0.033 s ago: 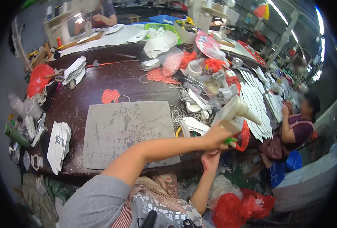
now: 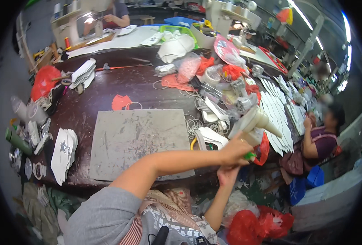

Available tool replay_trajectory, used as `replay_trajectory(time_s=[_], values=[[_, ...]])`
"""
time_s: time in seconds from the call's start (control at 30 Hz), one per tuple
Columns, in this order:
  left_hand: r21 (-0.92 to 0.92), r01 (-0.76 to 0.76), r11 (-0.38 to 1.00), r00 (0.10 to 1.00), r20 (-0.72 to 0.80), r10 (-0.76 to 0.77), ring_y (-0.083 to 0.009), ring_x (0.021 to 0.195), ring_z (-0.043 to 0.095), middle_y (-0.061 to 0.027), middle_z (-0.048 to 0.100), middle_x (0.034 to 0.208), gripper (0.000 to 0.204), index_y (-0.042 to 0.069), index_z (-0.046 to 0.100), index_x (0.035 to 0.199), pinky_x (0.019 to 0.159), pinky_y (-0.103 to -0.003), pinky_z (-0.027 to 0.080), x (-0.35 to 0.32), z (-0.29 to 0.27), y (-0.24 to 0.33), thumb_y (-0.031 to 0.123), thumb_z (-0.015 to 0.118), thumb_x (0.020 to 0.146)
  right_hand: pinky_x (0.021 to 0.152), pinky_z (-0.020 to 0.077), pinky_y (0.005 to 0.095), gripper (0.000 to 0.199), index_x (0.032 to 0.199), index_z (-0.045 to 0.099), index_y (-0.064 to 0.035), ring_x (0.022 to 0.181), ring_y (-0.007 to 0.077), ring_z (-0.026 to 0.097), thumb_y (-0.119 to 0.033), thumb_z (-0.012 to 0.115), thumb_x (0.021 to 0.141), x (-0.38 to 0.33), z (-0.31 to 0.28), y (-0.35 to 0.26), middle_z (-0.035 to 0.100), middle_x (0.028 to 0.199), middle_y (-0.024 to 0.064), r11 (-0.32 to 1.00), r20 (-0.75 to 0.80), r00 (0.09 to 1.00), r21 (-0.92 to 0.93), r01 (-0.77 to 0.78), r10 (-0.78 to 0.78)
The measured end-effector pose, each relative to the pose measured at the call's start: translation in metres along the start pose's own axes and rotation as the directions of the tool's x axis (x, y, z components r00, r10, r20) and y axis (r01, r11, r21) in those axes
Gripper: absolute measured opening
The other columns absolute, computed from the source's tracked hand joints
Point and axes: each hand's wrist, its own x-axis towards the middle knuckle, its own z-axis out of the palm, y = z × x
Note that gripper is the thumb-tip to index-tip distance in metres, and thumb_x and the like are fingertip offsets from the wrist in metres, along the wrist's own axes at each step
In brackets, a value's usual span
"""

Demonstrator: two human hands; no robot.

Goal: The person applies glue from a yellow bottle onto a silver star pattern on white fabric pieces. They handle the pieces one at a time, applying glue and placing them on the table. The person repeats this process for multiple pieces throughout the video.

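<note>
A flat board [image 2: 138, 141] lies on the table [image 2: 119, 83] near the person. A pile of cut pieces [image 2: 63, 153] sits to its left. A squeeze bottle [image 2: 256, 122] is on its right, and rows of cut shapes [image 2: 277, 114] lie farther right.

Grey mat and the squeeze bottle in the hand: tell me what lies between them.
In the head view, loose white cord loops and white cut pieces lie between the grey mat and the squeeze bottle.
</note>
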Motion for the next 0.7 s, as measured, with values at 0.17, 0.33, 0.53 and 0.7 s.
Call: replay_trajectory(time_s=[0.17, 0.33, 0.53, 0.7], values=[[-0.395, -0.022, 0.919, 0.999, -0.04, 0.007, -0.0271, 0.129, 0.052, -0.0109, 0.055, 0.132, 0.08, 0.011, 0.041, 0.141, 0.118, -0.059, 0.013, -0.014, -0.052, 0.066, 0.043, 0.079, 0.079, 0.114, 0.0322, 0.0461, 0.08, 0.153, 0.03, -0.0162, 0.139, 0.0216, 0.035, -0.045, 0.069, 0.089, -0.029, 0.064, 0.025, 0.038, 0.152, 0.0025, 0.975, 0.525, 0.825, 0.171, 0.139, -0.21], [-0.48, 0.06, 0.875, 0.979, -0.144, -0.145, -0.0395, 0.148, 0.021, -0.0215, 0.012, 0.162, 0.105, 0.01, 0.012, 0.158, 0.118, -0.047, 0.022, -0.106, -0.127, 0.08, 0.039, 0.077, 0.082, 0.117, 0.0322, 0.0474, 0.104, 0.152, 0.026, -0.0032, 0.138, 0.031, 0.039, -0.057, 0.076, 0.078, -0.036, 0.125, 0.052, 0.037, 0.151, 0.0121, 0.411, 0.479, 0.826, -0.717, 0.563, -0.296], [0.154, 0.694, 0.703, 0.693, -0.406, -0.596, -0.0374, 0.135, 0.043, -0.0222, 0.045, 0.145, 0.042, 0.01, 0.063, 0.124, 0.111, -0.046, 0.036, -0.308, -0.262, 0.117, 0.013, 0.072, 0.083, 0.114, 0.0357, 0.047, 0.094, 0.151, 0.028, -0.0011, 0.136, 0.0325, 0.042, -0.045, 0.074, 0.082, -0.019, 0.197, 0.058, 0.039, 0.15, 0.0201, -0.065, 0.733, 0.622, -0.66, 0.748, -0.277], [0.475, 0.88, -0.024, 0.439, -0.831, -0.343, -0.037, 0.112, 0.055, -0.0172, 0.06, 0.122, 0.034, 0.004, 0.066, 0.112, 0.095, -0.045, 0.044, -0.408, -0.384, 0.177, 0.021, 0.072, 0.084, 0.112, 0.0369, 0.0471, 0.087, 0.151, 0.029, -0.0017, 0.136, 0.033, 0.043, -0.037, 0.073, 0.084, 0.006, 0.194, 0.114, 0.038, 0.15, 0.0239, -0.015, 0.64, 0.762, -0.766, 0.642, -0.1]])
